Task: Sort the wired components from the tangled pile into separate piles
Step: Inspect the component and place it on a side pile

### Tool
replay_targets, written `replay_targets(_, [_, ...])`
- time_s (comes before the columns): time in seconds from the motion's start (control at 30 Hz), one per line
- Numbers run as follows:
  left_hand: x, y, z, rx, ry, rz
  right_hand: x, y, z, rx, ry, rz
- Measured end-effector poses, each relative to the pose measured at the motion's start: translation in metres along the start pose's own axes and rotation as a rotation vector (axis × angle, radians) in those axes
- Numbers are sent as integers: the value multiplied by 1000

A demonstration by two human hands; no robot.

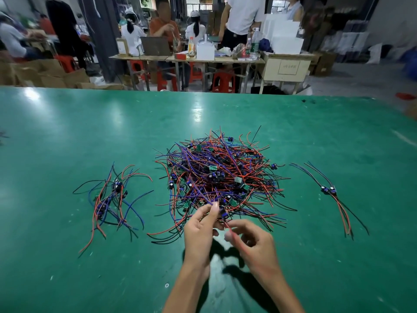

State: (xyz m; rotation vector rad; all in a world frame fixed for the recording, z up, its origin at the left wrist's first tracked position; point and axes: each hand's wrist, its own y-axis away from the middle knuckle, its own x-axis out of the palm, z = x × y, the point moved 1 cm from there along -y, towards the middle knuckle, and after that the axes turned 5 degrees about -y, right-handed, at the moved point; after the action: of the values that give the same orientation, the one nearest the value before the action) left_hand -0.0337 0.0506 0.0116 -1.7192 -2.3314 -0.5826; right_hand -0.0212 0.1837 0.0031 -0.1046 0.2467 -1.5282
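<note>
ur left hand (200, 231) pinching a wired component (223, 213) at the near edge of the tangled pile (222, 177), right hand (253, 243) w/ fingers curled round its blurry red wire (234, 237), green table (67, 136), small sorted pile (112, 197) left, a few more pcs (329, 190) right

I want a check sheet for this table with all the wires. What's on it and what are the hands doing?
Surface: green table, scuffed, glare spots.
Job's things: big tangled pile in the middle; left pile, loose; right pile, few pieces, laid straight.
Clutter: small specks on the table only.
Hands: left hand pinches a blue wire at the big pile's near edge; right hand pinches a red wire, blurred.
Cables: red, blue and black leads, heavily crossed in the big pile.
Surroundings: people at tables, red stools, cardboard boxes.
</note>
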Motion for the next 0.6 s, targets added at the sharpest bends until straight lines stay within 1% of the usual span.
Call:
replay_targets(0.07, [-1,3,1,42,-28,-19,6,-1,2,65,-212,-98])
replay_targets(0.17, [0,7,4,68,-26,-47,8,-5,4,127,-305,-237])
replay_targets(0.23, [0,10,6,92,-32,-42,7,-7,6,191,-393,-280])
replay_targets(0.37, [0,16,5,171,-71,13,6,-12,10,354,-561,-246])
replay_targets(0.47, [-1,21,1,245,-127,78,2,-15,17,376,-584,-192])
replay_targets(0.5, [-4,21,1,288,-183,96,-1,-17,20,382,-627,-185])
replay_targets(0.57, [-10,21,2,404,-385,125,-11,-21,26,407,-736,-168])
replay_targets(0.6, [-13,21,3,437,-467,132,-17,-24,28,416,-757,-133])
